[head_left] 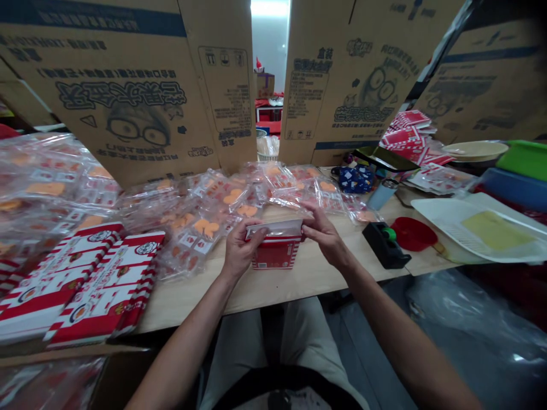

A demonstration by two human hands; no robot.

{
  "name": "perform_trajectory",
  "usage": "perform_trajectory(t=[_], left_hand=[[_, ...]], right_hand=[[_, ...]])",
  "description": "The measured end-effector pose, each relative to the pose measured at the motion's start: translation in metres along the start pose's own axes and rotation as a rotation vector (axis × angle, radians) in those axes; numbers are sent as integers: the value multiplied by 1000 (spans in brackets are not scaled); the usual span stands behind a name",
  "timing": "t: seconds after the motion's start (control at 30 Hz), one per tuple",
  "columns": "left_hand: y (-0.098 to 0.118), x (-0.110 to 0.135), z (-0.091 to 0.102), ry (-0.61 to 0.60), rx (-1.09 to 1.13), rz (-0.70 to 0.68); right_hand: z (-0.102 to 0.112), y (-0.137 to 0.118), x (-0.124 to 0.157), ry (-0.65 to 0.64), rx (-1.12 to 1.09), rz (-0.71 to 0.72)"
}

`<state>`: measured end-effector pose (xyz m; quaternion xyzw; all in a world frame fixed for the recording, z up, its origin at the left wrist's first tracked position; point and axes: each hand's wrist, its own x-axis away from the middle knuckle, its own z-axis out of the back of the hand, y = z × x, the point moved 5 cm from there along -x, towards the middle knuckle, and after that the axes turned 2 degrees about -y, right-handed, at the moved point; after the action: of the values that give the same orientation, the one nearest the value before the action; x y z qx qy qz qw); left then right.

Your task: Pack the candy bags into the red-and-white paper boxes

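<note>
A red and white striped carton [274, 255] stands upright at the table's front, its white top flap raised toward me. My left hand [243, 246] grips the carton's upper left edge, thumb across the top rim. At the upper right corner, my right hand [321, 232] pinches the rim between thumb and fingers. What lies inside the carton is mostly hidden; something clear and plastic-like shows at its opening. Clear packets with orange pieces [207, 228] lie just beyond and left of my hands.
Flat striped cartons [106, 285] are stacked at left. A black tape dispenser [387, 245], a red bowl [413, 233], a grey-blue cylinder [382, 193] and a white tray [482, 228] sit at right. Large cardboard boxes [231, 85] wall off the back. More striped cartons [404, 142] lie behind.
</note>
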<state>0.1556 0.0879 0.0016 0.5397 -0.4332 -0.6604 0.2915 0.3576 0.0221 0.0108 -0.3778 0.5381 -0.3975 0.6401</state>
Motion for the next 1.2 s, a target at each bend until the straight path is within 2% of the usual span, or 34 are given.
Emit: perform_trajectory(t=[0.1,0.17,0.23,0.3,0.33,0.4,0.5,0.57,0.67,0.77,0.93,1.07,1.2], left_hand=[[2,0,1,1,-44,-44],[1,0,0,-51,-34,-48],[1,0,0,-128,-12,-49],[-1,3,1,-206,27,-30],[-3,4,2,-235,75,-7],[-8,8,4,-287,234,78],[-14,15,4,-340,413,205],[-16,16,3,-331,375,228],[-13,12,6,-249,235,172],[-6,9,10,-208,176,89],[1,14,10,-270,229,18],[2,15,9,-182,106,37],[0,14,7,-196,170,72]], right_hand=[[2,-2,-6,-102,210,-21],[3,-3,-8,-84,375,87],[1,-4,-6,-46,516,253],[-1,-3,-1,-30,596,375],[-2,-2,1,-31,592,389],[1,1,2,-37,475,305],[6,8,0,-44,184,48],[8,10,-2,-51,61,-71],[5,6,-7,-118,21,-131],[1,-1,-11,-175,145,-126],[-2,-17,-15,-129,407,7],[-5,-21,-14,-162,478,80],[-5,-24,-13,-164,522,82]])
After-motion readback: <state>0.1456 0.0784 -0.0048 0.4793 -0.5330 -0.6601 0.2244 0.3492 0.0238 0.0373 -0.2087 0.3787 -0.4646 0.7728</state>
